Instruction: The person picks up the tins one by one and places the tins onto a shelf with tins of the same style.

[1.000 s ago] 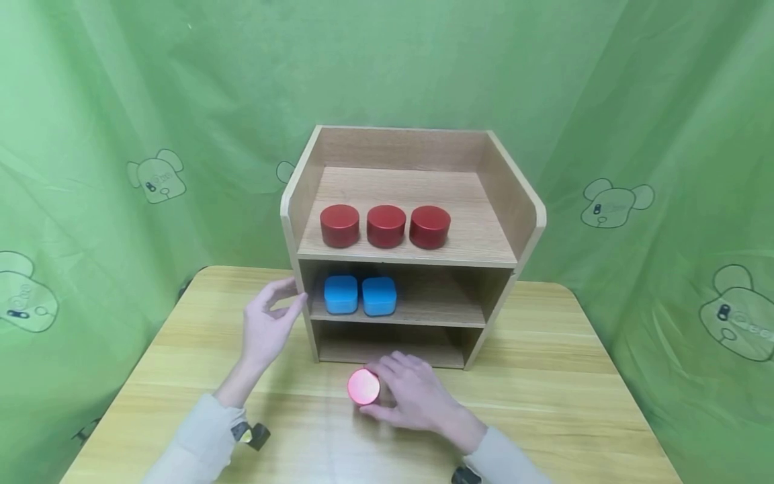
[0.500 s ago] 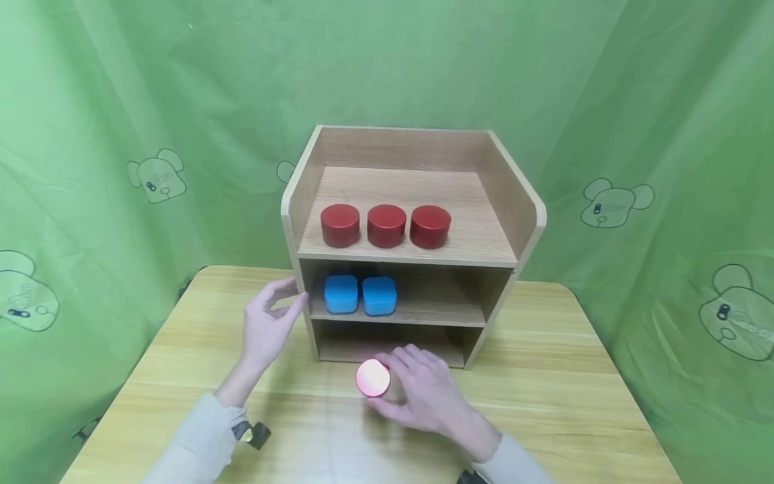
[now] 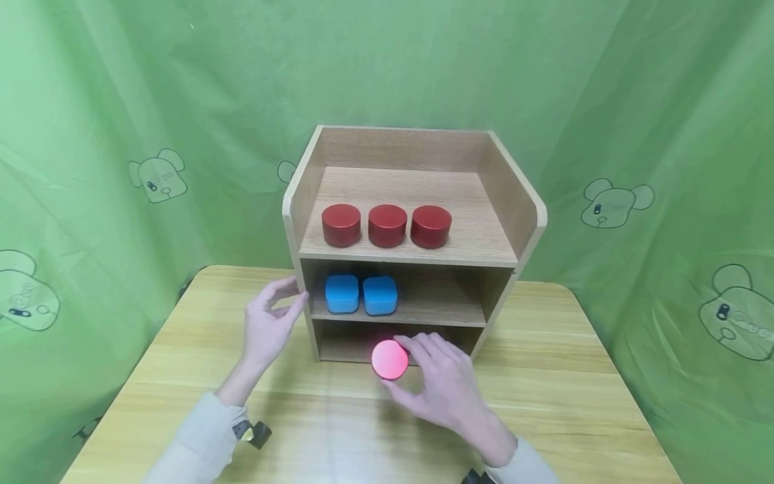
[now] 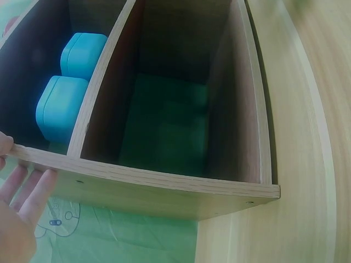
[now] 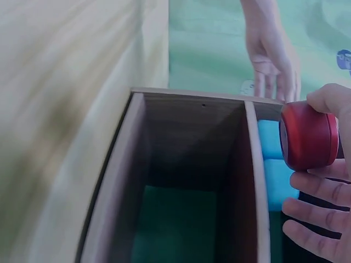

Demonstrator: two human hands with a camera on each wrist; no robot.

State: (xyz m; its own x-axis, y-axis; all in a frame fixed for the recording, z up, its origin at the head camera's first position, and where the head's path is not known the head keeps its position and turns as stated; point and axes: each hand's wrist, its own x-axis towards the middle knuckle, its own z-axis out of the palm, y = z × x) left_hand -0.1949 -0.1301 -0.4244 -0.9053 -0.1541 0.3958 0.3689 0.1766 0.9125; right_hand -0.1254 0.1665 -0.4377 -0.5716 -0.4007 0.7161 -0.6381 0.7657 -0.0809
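Observation:
My right hand [image 3: 444, 386] holds a round red tin [image 3: 390, 360] between thumb and fingers, in front of the wooden shelf unit's bottom compartment. Its flat top glares pink in the head view. In the right wrist view the tin [image 5: 307, 137] shows dark red, and the remaining fingers spread below it. At the unit's left side panel, my left hand [image 3: 269, 329] rests fairly straight fingers [image 4: 33, 200] on the outer face, with the thumb at the front edge. The wooden shelf unit [image 3: 399, 181] stands upright on the table.
Three red tins [image 3: 388, 226] line the front of the top shelf. Two blue rounded-square boxes [image 3: 342, 294] sit side by side at the middle shelf's left. Beneath everything is a wooden table [image 3: 562, 376], with a green curtain [image 3: 399, 60] behind.
My right hand has carried the red tin up from the table, forward and to the right, towards the bottom compartment. My left hand has stayed at the side panel.

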